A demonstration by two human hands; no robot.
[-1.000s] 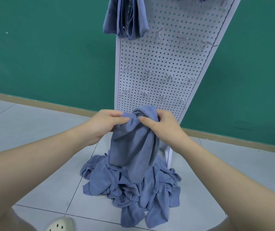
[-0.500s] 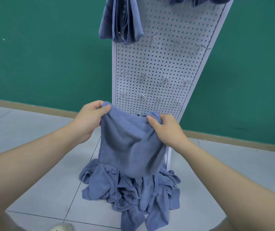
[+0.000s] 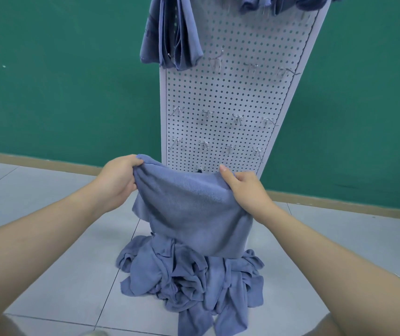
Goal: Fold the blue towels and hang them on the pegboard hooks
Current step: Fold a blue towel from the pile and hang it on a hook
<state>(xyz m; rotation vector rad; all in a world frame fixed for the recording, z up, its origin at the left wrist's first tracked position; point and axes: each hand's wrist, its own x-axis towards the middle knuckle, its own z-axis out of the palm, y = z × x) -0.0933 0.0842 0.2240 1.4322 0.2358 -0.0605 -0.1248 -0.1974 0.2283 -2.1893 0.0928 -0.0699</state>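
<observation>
Grey floor tiles (image 3: 48, 238) meet a green wall (image 3: 60, 81). You hold a blue towel (image 3: 189, 209) spread in front of you, your left hand (image 3: 118, 180) and right hand (image 3: 245, 187) each pinching a top corner. Below lies a towel pile (image 3: 194, 280); behind it stands the white pegboard (image 3: 230, 98), hooks (image 3: 206, 115) bare, hung towels (image 3: 174, 37) at top.

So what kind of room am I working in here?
Probably a bare practice or test room, not a home: plain green wall, tiled floor, a freestanding white pegboard with hooks, and a heap of blue towels on the floor.
</observation>
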